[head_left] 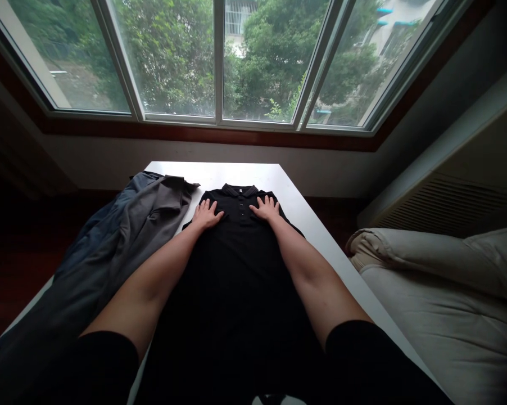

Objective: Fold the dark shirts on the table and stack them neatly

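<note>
A black polo shirt lies flat and face up on a white table, its collar and button placket pointing toward the window. My left hand rests flat on the shirt's left shoulder, fingers spread. My right hand lies flat on the right shoulder, fingers spread too. Both hands press on the fabric just below the collar and hold nothing.
A heap of grey and dark blue clothes covers the table's left side. A beige cushioned seat stands close on the right. A wide window and a low wall run beyond the table's far edge.
</note>
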`<action>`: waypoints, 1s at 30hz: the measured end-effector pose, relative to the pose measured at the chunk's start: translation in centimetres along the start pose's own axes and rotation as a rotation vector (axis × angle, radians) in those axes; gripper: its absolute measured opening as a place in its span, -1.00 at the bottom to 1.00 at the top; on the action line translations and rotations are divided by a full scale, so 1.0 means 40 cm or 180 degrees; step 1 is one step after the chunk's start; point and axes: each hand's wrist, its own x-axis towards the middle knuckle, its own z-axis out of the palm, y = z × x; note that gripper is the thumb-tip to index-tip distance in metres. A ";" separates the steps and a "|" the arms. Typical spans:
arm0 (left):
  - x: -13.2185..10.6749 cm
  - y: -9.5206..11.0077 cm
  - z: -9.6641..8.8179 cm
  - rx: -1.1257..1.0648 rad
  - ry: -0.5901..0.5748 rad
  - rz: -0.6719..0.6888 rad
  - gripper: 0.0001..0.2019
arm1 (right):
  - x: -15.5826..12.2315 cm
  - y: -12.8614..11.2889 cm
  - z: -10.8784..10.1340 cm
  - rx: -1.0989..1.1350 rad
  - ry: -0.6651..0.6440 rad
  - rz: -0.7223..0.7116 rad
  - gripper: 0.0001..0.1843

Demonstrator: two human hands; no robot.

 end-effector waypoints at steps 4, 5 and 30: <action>0.022 -0.014 -0.003 -0.0025 0.0032 -0.0114 -0.15 | 0.018 -0.036 0.003 0.0013 -0.0035 -0.0083 -0.04; 0.026 -0.018 -0.005 -0.0026 0.0039 -0.0127 -0.15 | 0.020 -0.038 0.002 0.0020 -0.0027 -0.0103 -0.05; -0.123 -0.024 -0.063 0.0108 0.0298 0.0942 -0.46 | -0.119 0.179 -0.002 0.0411 0.0465 -0.0738 -0.30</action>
